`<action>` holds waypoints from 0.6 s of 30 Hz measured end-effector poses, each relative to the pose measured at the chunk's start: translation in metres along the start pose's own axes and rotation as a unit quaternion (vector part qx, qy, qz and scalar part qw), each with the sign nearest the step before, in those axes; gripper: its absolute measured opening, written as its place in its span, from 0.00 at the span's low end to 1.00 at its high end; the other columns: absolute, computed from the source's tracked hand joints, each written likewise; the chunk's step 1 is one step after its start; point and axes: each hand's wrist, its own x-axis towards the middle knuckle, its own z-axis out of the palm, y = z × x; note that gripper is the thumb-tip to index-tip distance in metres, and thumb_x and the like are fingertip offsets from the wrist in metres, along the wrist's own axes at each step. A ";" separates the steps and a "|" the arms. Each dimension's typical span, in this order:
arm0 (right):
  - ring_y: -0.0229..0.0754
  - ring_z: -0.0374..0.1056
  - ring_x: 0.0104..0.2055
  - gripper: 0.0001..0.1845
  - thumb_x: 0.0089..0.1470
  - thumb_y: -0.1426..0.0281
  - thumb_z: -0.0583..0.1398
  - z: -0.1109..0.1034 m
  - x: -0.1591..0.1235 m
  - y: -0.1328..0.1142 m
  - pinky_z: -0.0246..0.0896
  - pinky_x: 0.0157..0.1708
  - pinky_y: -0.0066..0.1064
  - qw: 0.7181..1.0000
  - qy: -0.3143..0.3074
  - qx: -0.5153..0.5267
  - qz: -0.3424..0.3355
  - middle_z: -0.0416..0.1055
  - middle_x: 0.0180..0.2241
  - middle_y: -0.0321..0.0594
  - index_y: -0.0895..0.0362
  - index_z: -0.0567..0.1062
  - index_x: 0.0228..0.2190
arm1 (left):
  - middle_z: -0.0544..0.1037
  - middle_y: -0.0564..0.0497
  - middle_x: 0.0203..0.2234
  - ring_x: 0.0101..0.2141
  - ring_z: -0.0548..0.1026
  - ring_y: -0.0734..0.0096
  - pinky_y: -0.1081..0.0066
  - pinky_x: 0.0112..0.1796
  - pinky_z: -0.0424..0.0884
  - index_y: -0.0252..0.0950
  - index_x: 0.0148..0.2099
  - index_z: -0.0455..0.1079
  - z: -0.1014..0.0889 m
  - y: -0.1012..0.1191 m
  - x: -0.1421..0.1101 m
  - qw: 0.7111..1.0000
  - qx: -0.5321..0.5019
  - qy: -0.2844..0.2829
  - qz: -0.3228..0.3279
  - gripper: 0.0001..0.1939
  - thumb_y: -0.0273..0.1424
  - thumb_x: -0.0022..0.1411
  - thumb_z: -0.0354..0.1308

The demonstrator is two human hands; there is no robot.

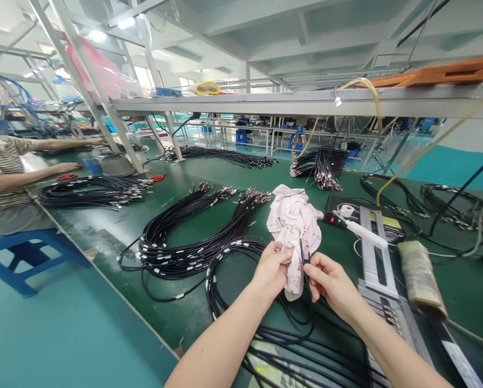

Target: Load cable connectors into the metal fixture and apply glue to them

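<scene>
My left hand [270,270] pinches a crumpled white cloth [292,215] with a faint print, part of it hanging below the fingers. Beside it, my right hand [327,276] has thumb and fingers closed on a thin black cable [307,288], whose end stands up against the cloth. Whether the left fingers also touch the cable is hard to see. A coil of black cables with white labels [214,285] lies under and left of my forearms. Further left rests a larger curved bundle of black cables [177,253] with metal ends.
At right are a metal fixture [381,275], a black box [349,207], a white-handled tool [365,234] and a wrapped roll [419,275]. More cable bundles [320,164] lie behind. A shelf beam [249,105] crosses above the green table [221,178]. A co-worker [7,167] sits at left.
</scene>
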 end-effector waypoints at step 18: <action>0.34 0.57 0.18 0.13 0.52 0.65 0.54 -0.005 0.007 0.001 0.51 0.20 0.28 0.910 0.002 -0.392 -0.133 0.59 0.17 0.31 0.54 0.61 0.20 | 0.73 0.51 0.21 0.22 0.71 0.75 0.74 0.27 0.65 0.30 0.28 0.67 -0.003 -0.002 0.001 0.995 -0.024 -0.084 -0.048 0.21 0.25 0.28 0.71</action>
